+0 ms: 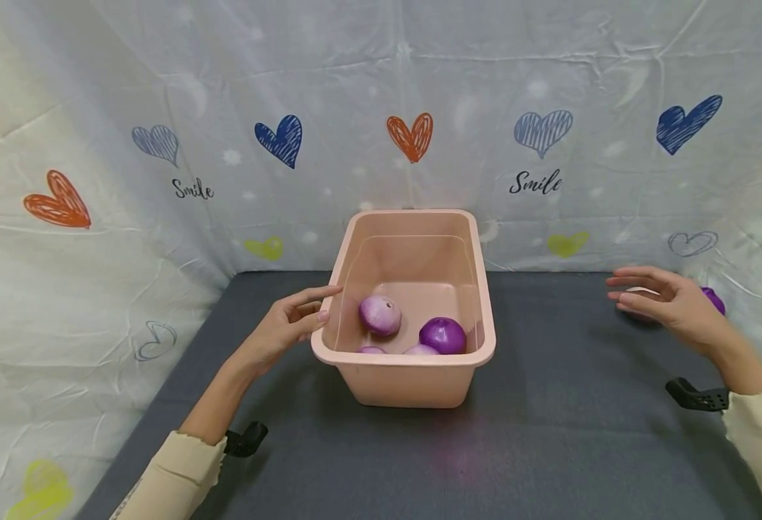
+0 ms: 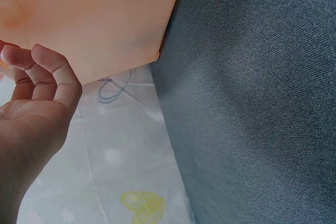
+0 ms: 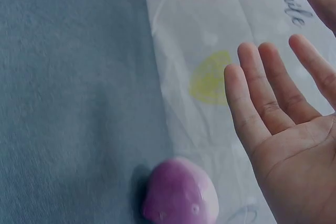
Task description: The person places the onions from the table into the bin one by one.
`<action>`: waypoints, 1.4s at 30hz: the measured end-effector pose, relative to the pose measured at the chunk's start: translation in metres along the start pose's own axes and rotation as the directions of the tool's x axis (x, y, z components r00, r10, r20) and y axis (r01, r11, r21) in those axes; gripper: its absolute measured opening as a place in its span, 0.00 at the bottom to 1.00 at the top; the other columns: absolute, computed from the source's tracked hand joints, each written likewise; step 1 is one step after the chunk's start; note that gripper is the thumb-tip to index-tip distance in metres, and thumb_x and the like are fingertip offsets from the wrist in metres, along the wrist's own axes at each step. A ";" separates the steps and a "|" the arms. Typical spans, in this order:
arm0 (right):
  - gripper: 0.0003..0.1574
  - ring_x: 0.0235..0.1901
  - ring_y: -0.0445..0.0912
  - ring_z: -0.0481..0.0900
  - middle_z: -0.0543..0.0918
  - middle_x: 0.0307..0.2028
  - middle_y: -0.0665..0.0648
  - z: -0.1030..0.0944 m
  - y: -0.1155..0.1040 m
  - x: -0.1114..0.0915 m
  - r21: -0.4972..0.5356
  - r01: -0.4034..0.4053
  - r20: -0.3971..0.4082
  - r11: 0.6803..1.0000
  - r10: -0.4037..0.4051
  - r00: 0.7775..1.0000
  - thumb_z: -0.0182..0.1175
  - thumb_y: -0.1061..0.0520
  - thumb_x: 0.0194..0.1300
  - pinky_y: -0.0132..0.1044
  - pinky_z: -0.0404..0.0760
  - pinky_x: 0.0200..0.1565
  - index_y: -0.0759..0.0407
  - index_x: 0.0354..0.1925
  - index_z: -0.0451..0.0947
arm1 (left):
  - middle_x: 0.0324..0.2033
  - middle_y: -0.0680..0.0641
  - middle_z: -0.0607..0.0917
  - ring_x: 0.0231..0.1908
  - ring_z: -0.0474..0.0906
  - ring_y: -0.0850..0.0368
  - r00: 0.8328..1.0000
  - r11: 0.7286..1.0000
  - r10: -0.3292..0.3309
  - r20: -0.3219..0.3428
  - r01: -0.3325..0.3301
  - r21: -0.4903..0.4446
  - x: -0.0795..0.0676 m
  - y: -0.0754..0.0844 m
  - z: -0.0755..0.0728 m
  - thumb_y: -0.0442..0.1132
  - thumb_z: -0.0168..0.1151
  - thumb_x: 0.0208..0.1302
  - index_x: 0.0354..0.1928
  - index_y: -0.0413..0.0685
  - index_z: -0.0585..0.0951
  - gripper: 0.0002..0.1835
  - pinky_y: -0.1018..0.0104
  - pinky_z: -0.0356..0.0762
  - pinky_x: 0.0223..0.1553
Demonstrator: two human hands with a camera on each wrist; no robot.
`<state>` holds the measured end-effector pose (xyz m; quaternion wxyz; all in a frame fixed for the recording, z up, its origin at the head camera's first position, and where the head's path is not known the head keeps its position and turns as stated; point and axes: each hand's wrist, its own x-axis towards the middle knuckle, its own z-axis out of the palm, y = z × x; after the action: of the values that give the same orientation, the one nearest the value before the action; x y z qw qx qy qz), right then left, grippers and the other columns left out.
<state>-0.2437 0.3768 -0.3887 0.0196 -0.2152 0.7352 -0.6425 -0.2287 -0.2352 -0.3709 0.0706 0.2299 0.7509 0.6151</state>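
Note:
A pale pink plastic bin (image 1: 403, 383) holds several red onions, among them a pale purple onion (image 1: 380, 315) and a darker onion (image 1: 443, 336). At the bin's left rim is my left hand (image 1: 273, 332), its index finger and thumb right at the edge. In the left wrist view, that hand's other fingers (image 2: 55, 77) bend loosely beside the bin wall. My right hand (image 1: 686, 307) hovers at the far right, fingers spread and palm bare in the right wrist view. Below it lies a purple and white onion (image 3: 181, 192). Another purple onion (image 1: 713, 300) shows partly behind the wrist.
A dark grey cloth (image 1: 550, 448) covers the table. White sheeting (image 1: 354, 72) printed with hearts and "Smile" hangs behind and at both sides, close behind the bin. Black bands with camera mounts (image 1: 245, 439) sit on both wrists.

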 end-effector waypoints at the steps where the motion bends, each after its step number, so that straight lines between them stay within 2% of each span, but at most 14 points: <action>1: 0.27 0.55 0.46 0.82 0.78 0.60 0.58 -0.003 0.001 -0.002 -0.008 -0.003 -0.010 1.000 0.003 1.000 0.52 0.73 0.75 0.40 0.79 0.51 0.69 0.70 0.67 | 0.49 0.39 0.81 0.35 0.71 0.57 1.000 1.000 -0.001 -0.001 0.001 0.001 0.000 0.000 0.000 0.36 0.59 0.75 0.71 0.50 0.75 0.24 0.64 0.72 0.32; 5: 0.27 0.52 0.41 0.82 0.80 0.57 0.49 -0.013 0.005 -0.009 -0.183 -0.024 -0.102 0.983 0.005 0.995 0.57 0.69 0.74 0.34 0.80 0.48 0.65 0.69 0.69 | 0.51 0.39 0.81 0.37 0.73 0.56 1.000 1.000 -0.005 0.004 0.005 0.000 0.000 0.001 0.001 0.37 0.59 0.75 0.72 0.50 0.74 0.25 0.64 0.72 0.33; 7: 0.26 0.51 0.39 0.82 0.80 0.57 0.47 -0.019 0.008 -0.014 -0.197 -0.033 -0.136 0.980 0.006 0.991 0.57 0.69 0.74 0.30 0.79 0.47 0.64 0.68 0.70 | 0.51 0.39 0.81 0.37 0.73 0.56 1.000 1.000 -0.006 0.006 0.006 0.001 0.000 0.001 0.001 0.37 0.59 0.75 0.72 0.50 0.74 0.25 0.64 0.72 0.33; 12: 0.26 0.50 0.40 0.83 0.80 0.56 0.51 -0.037 0.018 -0.028 -0.018 0.019 -0.169 1.000 -0.022 0.985 0.54 0.75 0.72 0.28 0.79 0.47 0.65 0.65 0.73 | 0.51 0.38 0.81 0.37 0.73 0.56 1.000 1.000 -0.012 0.005 0.012 0.004 0.000 0.001 0.000 0.37 0.59 0.75 0.72 0.50 0.74 0.25 0.64 0.72 0.33; 14: 0.26 0.49 0.40 0.84 0.80 0.55 0.52 -0.043 0.021 -0.034 0.003 0.036 -0.192 0.999 -0.034 0.981 0.54 0.77 0.71 0.29 0.79 0.45 0.64 0.64 0.75 | 0.52 0.38 0.81 0.39 0.74 0.56 1.000 1.000 -0.013 0.004 0.013 0.006 0.000 0.001 0.000 0.37 0.59 0.75 0.72 0.51 0.74 0.25 0.63 0.73 0.34; 19: 0.26 0.46 0.34 0.82 0.79 0.52 0.46 -0.053 0.025 -0.044 -0.128 -0.017 -0.257 0.992 -0.017 0.966 0.57 0.74 0.71 0.27 0.80 0.42 0.55 0.62 0.77 | 0.49 0.38 0.81 0.36 0.73 0.56 1.000 1.000 -0.010 0.006 0.010 0.004 0.000 0.000 -0.001 0.36 0.59 0.75 0.72 0.50 0.74 0.25 0.64 0.73 0.33; 22: 0.24 0.44 0.28 0.79 0.77 0.51 0.40 -0.054 0.026 -0.047 -0.277 -0.088 -0.301 0.957 0.000 0.954 0.61 0.68 0.72 0.23 0.78 0.41 0.51 0.62 0.76 | 0.48 0.39 0.81 0.34 0.71 0.57 1.000 1.000 -0.009 0.004 0.009 0.004 0.000 -0.001 -0.001 0.36 0.59 0.75 0.71 0.50 0.74 0.25 0.64 0.72 0.32; 24: 0.24 0.44 0.25 0.76 0.76 0.52 0.39 -0.053 0.027 -0.048 -0.382 -0.144 -0.328 0.913 0.011 0.944 0.63 0.63 0.72 0.20 0.76 0.41 0.52 0.64 0.74 | 0.49 0.39 0.81 0.34 0.71 0.57 1.000 1.000 -0.009 0.001 0.009 0.006 0.000 -0.001 -0.001 0.36 0.59 0.75 0.71 0.50 0.74 0.25 0.64 0.72 0.32; 28: 0.36 0.48 0.25 0.71 0.73 0.62 0.59 -0.047 0.031 -0.046 -0.512 -0.237 -0.338 0.826 0.060 0.939 0.65 0.55 0.72 0.16 0.70 0.40 0.64 0.71 0.65 | 0.51 0.39 0.81 0.34 0.71 0.57 1.000 1.000 -0.008 0.004 0.008 0.006 0.000 -0.002 0.000 0.37 0.59 0.75 0.72 0.50 0.74 0.25 0.64 0.71 0.32; 31: 0.42 0.51 0.27 0.70 0.66 0.66 0.71 -0.044 0.033 -0.044 -0.529 -0.250 -0.319 0.811 0.082 0.944 0.67 0.54 0.71 0.15 0.70 0.40 0.69 0.72 0.60 | 0.54 0.37 0.81 0.36 0.73 0.56 1.000 1.000 -0.007 0.013 0.007 0.008 0.000 -0.001 0.000 0.38 0.59 0.75 0.72 0.50 0.73 0.25 0.63 0.72 0.33; 33: 0.41 0.52 0.26 0.69 0.69 0.67 0.63 -0.043 0.034 -0.044 -0.516 -0.234 -0.314 0.824 0.072 0.947 0.67 0.56 0.70 0.15 0.70 0.42 0.67 0.73 0.62 | 0.54 0.37 0.81 0.38 0.74 0.55 1.000 1.000 -0.008 0.015 0.007 0.008 0.000 -0.001 0.000 0.38 0.59 0.75 0.72 0.50 0.74 0.25 0.63 0.72 0.33; 37: 0.41 0.60 0.35 0.70 0.69 0.66 0.51 -0.041 0.036 -0.041 -0.500 -0.237 -0.324 0.833 0.073 0.943 0.68 0.56 0.69 0.15 0.69 0.43 0.62 0.74 0.63 | 0.54 0.36 0.80 0.39 0.75 0.54 1.000 1.000 -0.006 0.014 0.006 0.011 0.000 0.000 0.000 0.37 0.59 0.75 0.72 0.50 0.73 0.25 0.64 0.73 0.33; 41: 0.48 0.69 0.63 0.63 0.64 0.71 0.69 -0.038 0.033 -0.035 -0.521 -0.288 -0.339 0.804 0.115 0.934 0.68 0.51 0.70 0.14 0.66 0.43 0.67 0.76 0.57 | 0.54 0.36 0.80 0.39 0.74 0.55 1.000 1.000 -0.007 0.010 0.007 0.009 -0.001 0.001 0.000 0.37 0.59 0.75 0.72 0.50 0.74 0.25 0.65 0.73 0.33; 42: 0.49 0.68 0.68 0.61 0.62 0.71 0.73 -0.037 0.033 -0.033 -0.522 -0.301 -0.340 0.798 0.129 0.932 0.68 0.50 0.70 0.18 0.68 0.49 0.68 0.76 0.56 | 0.54 0.35 0.80 0.39 0.74 0.55 1.000 1.000 -0.007 0.010 0.007 0.009 -0.001 0.000 0.000 0.37 0.59 0.75 0.72 0.50 0.74 0.25 0.65 0.73 0.33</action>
<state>-0.2346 0.4251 -0.4216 -0.0784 -0.0301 0.9068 -0.4132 -0.2281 -0.2358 -0.3704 0.0757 0.2307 0.7539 0.6104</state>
